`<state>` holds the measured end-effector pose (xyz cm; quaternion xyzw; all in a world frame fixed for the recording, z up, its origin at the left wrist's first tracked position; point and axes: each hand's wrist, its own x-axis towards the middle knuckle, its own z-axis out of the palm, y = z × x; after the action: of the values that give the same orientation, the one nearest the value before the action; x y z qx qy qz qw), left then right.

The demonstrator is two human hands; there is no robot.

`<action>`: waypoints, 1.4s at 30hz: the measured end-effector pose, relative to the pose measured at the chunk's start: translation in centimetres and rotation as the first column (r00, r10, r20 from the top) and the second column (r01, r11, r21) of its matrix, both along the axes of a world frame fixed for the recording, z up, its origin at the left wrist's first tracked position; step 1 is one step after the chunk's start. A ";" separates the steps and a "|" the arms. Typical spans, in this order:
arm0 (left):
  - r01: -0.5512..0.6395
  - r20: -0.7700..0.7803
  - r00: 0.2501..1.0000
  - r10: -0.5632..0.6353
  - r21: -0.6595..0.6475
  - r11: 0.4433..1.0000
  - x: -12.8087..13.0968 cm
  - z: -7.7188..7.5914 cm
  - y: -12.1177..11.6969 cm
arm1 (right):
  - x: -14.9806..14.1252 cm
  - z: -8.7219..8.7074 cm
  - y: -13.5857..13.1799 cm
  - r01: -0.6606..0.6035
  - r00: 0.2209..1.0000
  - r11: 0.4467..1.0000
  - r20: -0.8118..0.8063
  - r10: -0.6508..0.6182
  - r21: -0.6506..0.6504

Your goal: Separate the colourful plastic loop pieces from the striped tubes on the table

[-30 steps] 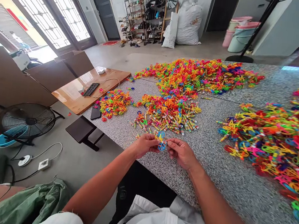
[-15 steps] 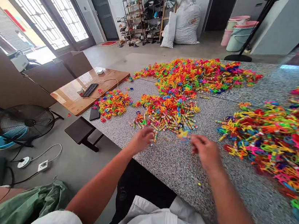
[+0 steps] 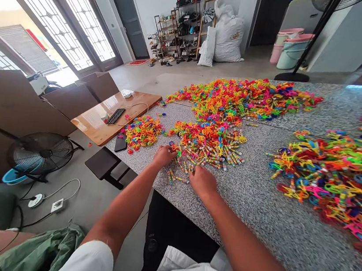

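Note:
My left hand (image 3: 164,156) is at the left edge of the near pile of small colourful plastic pieces (image 3: 206,134), its fingers curled among them. Whatever it pinches is hidden. My right hand (image 3: 204,182) rests low over the stone tabletop (image 3: 235,205) at the front of that pile, fingers bent and closed at the tips; I cannot make out what is in them. Between the hands lie several short patterned tubes (image 3: 180,179) with yellow-green wrapping. More tubes with pale ends fan out at the pile's front right.
Larger heaps of the same bright pieces lie at the back (image 3: 239,94) and right (image 3: 336,173). A small heap (image 3: 144,130) sits left beside a black phone (image 3: 121,142). A wooden board (image 3: 98,127) with a keyboard (image 3: 116,116) adjoins the table; a floor fan (image 3: 45,153) stands left.
My right hand has moved left to the near pile, and the yellow and blue piece at its fingertips no longer shows there. My left hand has shifted slightly left and farther away. The view has tilted.

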<state>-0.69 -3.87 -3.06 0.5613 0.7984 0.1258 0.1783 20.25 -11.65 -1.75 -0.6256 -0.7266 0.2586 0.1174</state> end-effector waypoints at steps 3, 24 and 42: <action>0.018 0.019 1.000 -0.018 -0.023 1.000 0.2 0.1 1.0 | -0.2 0.0 0.1 -0.027 0.996 0.999 0.089 0.029 -0.025; -0.226 0.383 0.913 0.138 0.197 0.954 -0.4 3.2 1.9 | 6.4 -5.7 -1.1 0.078 0.905 0.997 -0.421 -0.059 0.028; 0.039 0.984 -0.138 0.110 -0.106 0.994 12.9 5.2 -9.3 | 7.9 0.0 -3.9 0.099 0.361 0.975 -0.906 -0.222 -0.199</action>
<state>12.19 -13.13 2.12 0.2422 0.4097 0.4707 0.7429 28.15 -15.52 -1.79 -0.4483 -0.4575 0.5898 0.4918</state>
